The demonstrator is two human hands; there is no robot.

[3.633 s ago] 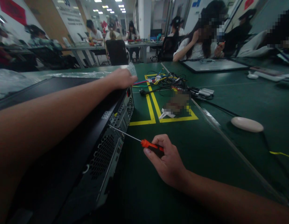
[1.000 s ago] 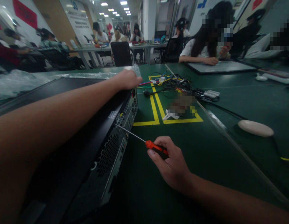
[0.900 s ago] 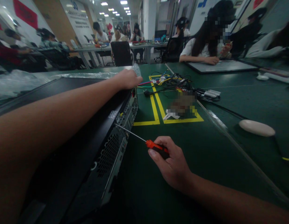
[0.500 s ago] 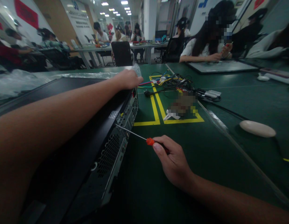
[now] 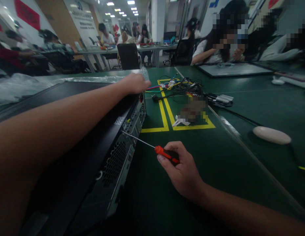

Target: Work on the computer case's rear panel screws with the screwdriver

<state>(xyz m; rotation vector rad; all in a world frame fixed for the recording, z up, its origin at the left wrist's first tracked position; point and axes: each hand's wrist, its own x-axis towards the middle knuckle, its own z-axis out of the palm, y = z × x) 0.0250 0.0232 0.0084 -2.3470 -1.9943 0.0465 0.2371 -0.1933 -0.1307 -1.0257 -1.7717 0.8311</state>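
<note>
A black computer case [image 5: 76, 131] lies on its side on the green table mat [image 5: 216, 170], its rear panel facing right. My left hand [image 5: 135, 83] rests over the case's far top corner, fingers curled over the edge. My right hand [image 5: 183, 172] grips a screwdriver [image 5: 164, 153] with a red and black handle. Its thin metal shaft runs up and left, and the tip touches the rear panel near the top edge.
Yellow tape lines [image 5: 164, 121] mark boxes on the mat. A tangle of cables [image 5: 184, 86] lies beyond them. A white oval object [image 5: 272, 135] sits at the right. Clear plastic wrap [image 5: 24, 85] lies behind the case. Other people sit at the table's far right and at farther tables.
My right hand's fingers have shifted on the screwdriver handle, as if turning it. The tip stays on the rear panel and my left hand has not moved.
</note>
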